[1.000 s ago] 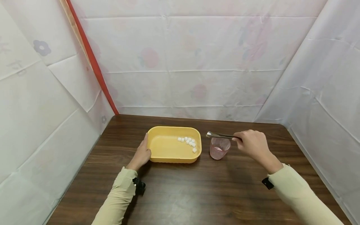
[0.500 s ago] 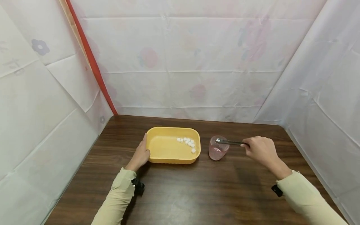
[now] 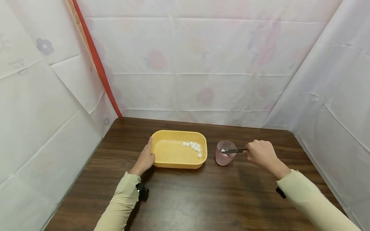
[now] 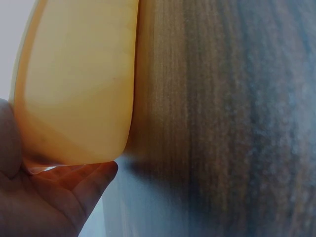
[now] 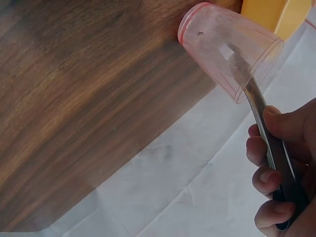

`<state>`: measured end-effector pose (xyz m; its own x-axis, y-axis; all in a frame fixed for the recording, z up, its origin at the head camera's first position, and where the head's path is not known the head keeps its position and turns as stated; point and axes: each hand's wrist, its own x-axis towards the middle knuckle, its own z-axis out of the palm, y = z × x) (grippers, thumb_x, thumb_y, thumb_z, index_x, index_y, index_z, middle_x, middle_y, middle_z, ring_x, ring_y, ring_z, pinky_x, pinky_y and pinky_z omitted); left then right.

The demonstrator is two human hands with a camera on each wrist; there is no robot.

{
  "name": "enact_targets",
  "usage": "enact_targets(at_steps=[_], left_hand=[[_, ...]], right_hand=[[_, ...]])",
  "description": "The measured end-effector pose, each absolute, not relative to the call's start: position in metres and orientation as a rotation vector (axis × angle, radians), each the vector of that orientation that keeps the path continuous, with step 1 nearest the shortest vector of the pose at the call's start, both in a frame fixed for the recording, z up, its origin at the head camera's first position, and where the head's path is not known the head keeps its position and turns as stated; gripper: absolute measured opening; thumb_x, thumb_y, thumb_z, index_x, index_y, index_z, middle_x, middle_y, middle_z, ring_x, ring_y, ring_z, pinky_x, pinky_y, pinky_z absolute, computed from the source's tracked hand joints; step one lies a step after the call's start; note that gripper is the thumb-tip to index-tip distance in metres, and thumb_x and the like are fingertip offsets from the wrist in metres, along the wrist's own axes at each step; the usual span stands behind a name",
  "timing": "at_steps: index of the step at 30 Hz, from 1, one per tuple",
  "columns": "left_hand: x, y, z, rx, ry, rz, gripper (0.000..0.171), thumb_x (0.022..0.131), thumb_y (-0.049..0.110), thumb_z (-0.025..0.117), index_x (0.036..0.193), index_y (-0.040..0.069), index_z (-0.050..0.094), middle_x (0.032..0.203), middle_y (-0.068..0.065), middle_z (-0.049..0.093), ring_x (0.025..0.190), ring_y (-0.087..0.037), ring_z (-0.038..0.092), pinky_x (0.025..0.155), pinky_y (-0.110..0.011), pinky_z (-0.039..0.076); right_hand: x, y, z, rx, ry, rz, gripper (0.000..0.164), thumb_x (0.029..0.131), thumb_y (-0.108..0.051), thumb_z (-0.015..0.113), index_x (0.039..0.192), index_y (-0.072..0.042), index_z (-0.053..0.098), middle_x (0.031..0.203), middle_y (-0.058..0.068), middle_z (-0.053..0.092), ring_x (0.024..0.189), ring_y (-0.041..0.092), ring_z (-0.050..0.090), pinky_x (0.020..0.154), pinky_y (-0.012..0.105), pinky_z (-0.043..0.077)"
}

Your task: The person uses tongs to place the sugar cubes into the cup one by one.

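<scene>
My left hand (image 3: 145, 159) holds the yellow plastic tray (image 3: 159, 164) by its left end, fingers along the end wall and thumb at the near corner. White sugar cubes (image 3: 193, 145) lie in the tray's right side. To the right of it stands a translucent pink cup (image 3: 222, 161). In my right hand (image 3: 262, 156) is a pair of metal tongs (image 5: 269, 136), gripped by the dark handle end between thumb and curled fingers. The tongs' tips reach through the mouth of the cup, with a small white cube (image 3: 223, 150) at them.
A dark wood-grain table (image 3: 185, 199) carries everything. White printed sheets (image 3: 190, 64) hang behind it and on both sides. A red strip (image 3: 98, 64) runs down the back left corner.
The tongs have moved from above the cup's left rim back to the right, then down into the cup with the white cube. The left hand and tray have stayed put.
</scene>
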<state>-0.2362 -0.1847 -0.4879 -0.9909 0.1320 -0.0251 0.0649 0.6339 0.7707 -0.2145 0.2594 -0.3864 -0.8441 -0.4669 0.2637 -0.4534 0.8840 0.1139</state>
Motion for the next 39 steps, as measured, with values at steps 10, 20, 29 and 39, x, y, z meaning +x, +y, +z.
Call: enact_targets(at_steps=[10, 20, 29, 39], left_hand=[[-0.234, -0.183, -0.487, 0.155, 2.765, 1.301, 0.076, 0.089, -0.004, 0.031, 0.152, 0.008, -0.01, 0.158, -0.018, -0.001, 0.143, -0.034, 0.007, 0.112, -0.05, 0.014], [-0.235, -0.181, -0.484, 0.156, 2.762, 1.294, 0.077, 0.088, -0.004, 0.031, 0.152, 0.008, -0.01, 0.158, -0.018, -0.001, 0.143, -0.034, 0.007, 0.112, -0.05, 0.014], [-0.236, -0.182, -0.485, 0.138, 2.744, 1.301, 0.075, 0.09, -0.004, 0.03, 0.152, 0.009, -0.011, 0.158, -0.017, -0.002, 0.143, -0.033, 0.005, 0.112, -0.05, 0.012], [-0.235, -0.184, -0.491, 0.115, 2.749, 1.304, 0.077, 0.089, -0.003, 0.03, 0.152, 0.01, -0.011, 0.158, -0.019, 0.001, 0.142, -0.034, 0.008, 0.112, -0.05, 0.013]], right_hand=[[-0.223, 0.249, -0.383, 0.77, -2.774, -0.178, 0.036, 0.072, -0.015, 0.079, 0.052, -0.017, 0.05, 0.048, -0.004, 0.04, 0.04, 0.013, 0.035, 0.034, 0.032, 0.031], [-0.225, 0.246, -0.379, 0.779, -2.76, -0.197, 0.038, 0.07, -0.016, 0.08, 0.051, -0.018, 0.047, 0.047, -0.005, 0.039, 0.039, 0.013, 0.036, 0.034, 0.034, 0.032], [-0.215, 0.248, -0.349, 0.72, -2.754, -0.182, 0.035, 0.073, -0.017, 0.077, 0.053, -0.017, 0.049, 0.05, -0.002, 0.043, 0.04, 0.015, 0.035, 0.034, 0.035, 0.034], [-0.208, 0.24, -0.323, 0.68, -2.699, -0.109, 0.039, 0.075, -0.016, 0.076, 0.052, -0.021, 0.045, 0.048, -0.005, 0.034, 0.043, 0.014, 0.026, 0.034, 0.032, 0.027]])
